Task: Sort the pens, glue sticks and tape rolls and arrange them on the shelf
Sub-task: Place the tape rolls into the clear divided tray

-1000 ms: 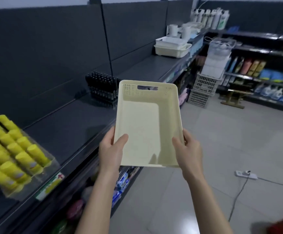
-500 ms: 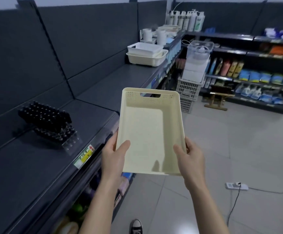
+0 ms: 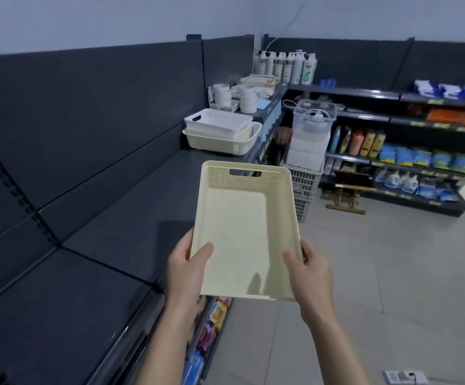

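Two hands hold one cream plastic basket (image 3: 242, 232) out in front of the person. The left hand (image 3: 187, 269) grips the near left corner, thumb laid inside on the basket's floor and fingers tucked beneath, and the right hand (image 3: 307, 273) grips the near right corner the same way. The hands are apart, one to each side. The basket is tilted with its open side turned toward the person, so the perforated far wall with its slot handle shows plainly. It hangs in the air just beside the front edge of the dark grey metal shelf (image 3: 101, 245), which runs along on the left — the basket touches nothing but the hands. Under that edge, on a lower tier, lie colourful packets (image 3: 214, 320). A white power strip (image 3: 403, 377) sits on the pale tiled floor to the right. Farther along the same shelf a white slotted basket (image 3: 217, 122) sits nested in a larger cream basket (image 3: 220, 141), with white cups (image 3: 223, 94) behind them and a row of white pump bottles (image 3: 284, 68) at the corner.
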Action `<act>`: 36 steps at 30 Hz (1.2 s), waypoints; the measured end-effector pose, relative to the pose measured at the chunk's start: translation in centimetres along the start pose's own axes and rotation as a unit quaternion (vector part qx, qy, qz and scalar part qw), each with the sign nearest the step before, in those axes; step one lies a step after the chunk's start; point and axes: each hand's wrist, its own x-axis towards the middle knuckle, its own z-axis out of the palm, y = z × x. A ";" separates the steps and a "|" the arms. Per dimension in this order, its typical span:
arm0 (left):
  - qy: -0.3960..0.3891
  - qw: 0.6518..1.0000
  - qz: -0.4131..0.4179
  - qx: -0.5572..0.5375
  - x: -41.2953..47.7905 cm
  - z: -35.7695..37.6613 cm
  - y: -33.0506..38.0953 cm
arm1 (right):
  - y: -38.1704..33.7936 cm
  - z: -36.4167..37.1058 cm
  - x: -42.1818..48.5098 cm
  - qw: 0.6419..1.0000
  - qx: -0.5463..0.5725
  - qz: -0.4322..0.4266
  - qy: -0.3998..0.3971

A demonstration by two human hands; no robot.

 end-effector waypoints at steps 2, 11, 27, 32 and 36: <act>0.007 1.000 0.000 0.011 3.4 1.4 -0.6 | 0.5 0.8 3.7 1.000 0.002 -0.002 -0.002; 0.106 0.994 0.020 -0.006 19.2 11.4 -1.4 | 0.8 2.5 24.7 0.996 0.006 -0.049 -0.079; 0.230 0.966 0.119 -0.003 42.0 20.9 4.8 | -6.8 10.3 53.5 0.962 -0.013 -0.204 -0.183; 0.249 0.960 0.131 -0.011 49.5 22.2 4.5 | -7.8 14.3 61.4 0.956 0.005 -0.211 -0.205; 0.271 0.955 0.120 -0.015 54.9 22.9 4.3 | -8.5 17.4 66.9 0.952 -0.012 -0.213 -0.220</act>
